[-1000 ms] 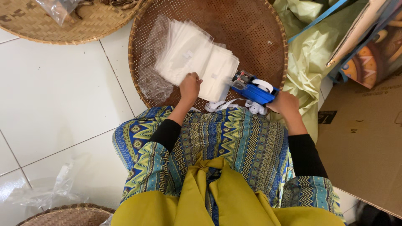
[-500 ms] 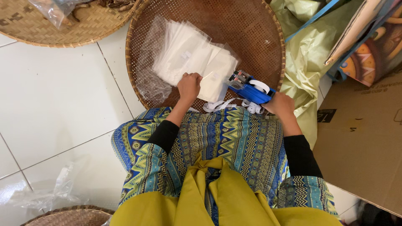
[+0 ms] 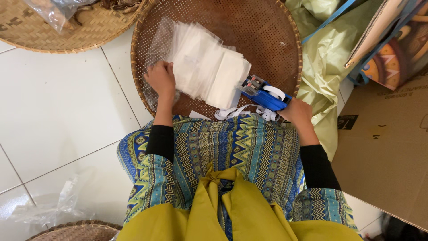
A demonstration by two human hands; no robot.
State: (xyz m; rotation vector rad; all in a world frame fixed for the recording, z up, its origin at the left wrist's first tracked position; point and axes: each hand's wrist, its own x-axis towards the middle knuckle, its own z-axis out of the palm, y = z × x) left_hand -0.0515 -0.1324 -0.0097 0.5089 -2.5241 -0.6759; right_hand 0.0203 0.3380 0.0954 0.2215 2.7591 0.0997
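Packets: we see a fanned stack of white packets [image 3: 205, 71] lying across the middle of the round woven tray [image 3: 267, 27], spread so each edge can be picked off.
Left hand: our left hand [image 3: 161, 79] rests on the stack's near-left end, fingers curled down onto the clear wrapping, pinning it in place.
Right hand: our right hand [image 3: 299, 114] is clenched around the blue label gun [image 3: 263, 94] at the tray's near-right rim, nose pointing at the packets.
Label strip: a white strip [image 3: 238, 112] curls loose off the gun over the near rim.
Around: a green plastic bag [image 3: 323, 67] and a cardboard box [image 3: 388, 147] sit right of the tray; a second tray [image 3: 67, 31] lies far left.
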